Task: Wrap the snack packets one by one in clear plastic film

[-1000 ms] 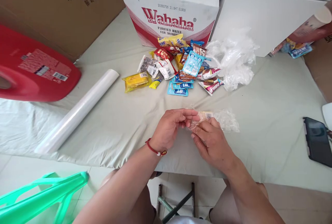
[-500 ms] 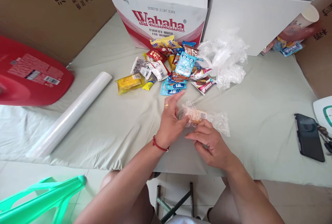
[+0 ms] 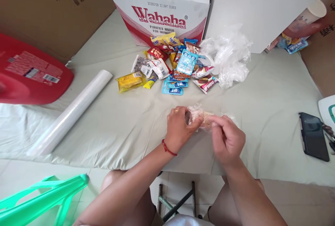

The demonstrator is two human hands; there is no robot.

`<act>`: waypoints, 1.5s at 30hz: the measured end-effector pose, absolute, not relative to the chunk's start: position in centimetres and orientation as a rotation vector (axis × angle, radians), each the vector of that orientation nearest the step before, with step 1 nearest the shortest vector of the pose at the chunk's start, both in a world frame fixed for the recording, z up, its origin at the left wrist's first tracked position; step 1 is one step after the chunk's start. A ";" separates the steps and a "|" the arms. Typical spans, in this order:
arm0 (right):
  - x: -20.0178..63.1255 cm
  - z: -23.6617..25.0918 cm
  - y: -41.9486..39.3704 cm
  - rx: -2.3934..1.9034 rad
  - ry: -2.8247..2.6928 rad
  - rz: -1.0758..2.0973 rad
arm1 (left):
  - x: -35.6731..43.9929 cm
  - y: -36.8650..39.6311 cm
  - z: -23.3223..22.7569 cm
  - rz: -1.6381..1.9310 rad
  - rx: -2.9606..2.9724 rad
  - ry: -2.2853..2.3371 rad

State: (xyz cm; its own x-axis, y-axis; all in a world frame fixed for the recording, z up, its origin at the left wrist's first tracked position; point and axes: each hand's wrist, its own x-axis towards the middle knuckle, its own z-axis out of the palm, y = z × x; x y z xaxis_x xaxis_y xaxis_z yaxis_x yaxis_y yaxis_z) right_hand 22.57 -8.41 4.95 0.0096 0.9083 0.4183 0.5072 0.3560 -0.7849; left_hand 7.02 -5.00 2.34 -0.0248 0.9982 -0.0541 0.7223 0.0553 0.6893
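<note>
In the head view, a small tan snack packet (image 3: 206,121) lies on the cloth-covered table, wrapped in crinkled clear plastic film (image 3: 194,110). My left hand (image 3: 180,126) is curled round the left end of it, thumb across the front and the fingertips partly hidden by the film. From the right, my right hand (image 3: 228,138) reaches over the packet with its index finger touching the film. Its thumb is bent in close to that finger, the other fingers are folded, and film seems to be pinched there. Loose film shows behind the right hand.
Behind the hands lie a pile of snack packets (image 3: 180,66) and a crumpled plastic bag (image 3: 230,58), before a Wahaha carton (image 3: 159,13). At left are a film roll (image 3: 75,111) and a red container (image 3: 34,72); at right, a phone (image 3: 314,136). A green stool (image 3: 47,198) stands below.
My left hand has lowered its raised fingers and curled them round the wrapped packet. My right hand has moved right and up, its index finger now on the film.
</note>
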 end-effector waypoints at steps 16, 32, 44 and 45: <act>22.6 3.6 -6.8 -1.607 -1.765 0.374 | 7.8 -5.6 2.8 0.658 1.653 1.739; 28.7 3.9 -5.5 -1.413 -1.445 0.896 | 9.0 -6.3 1.9 1.093 1.442 1.495; 30.7 3.5 -4.7 -1.549 -1.828 1.315 | 5.3 -3.7 3.8 1.020 1.051 0.987; 30.5 3.5 -4.8 -1.527 -1.808 1.335 | 5.0 -3.6 3.9 1.032 1.075 0.984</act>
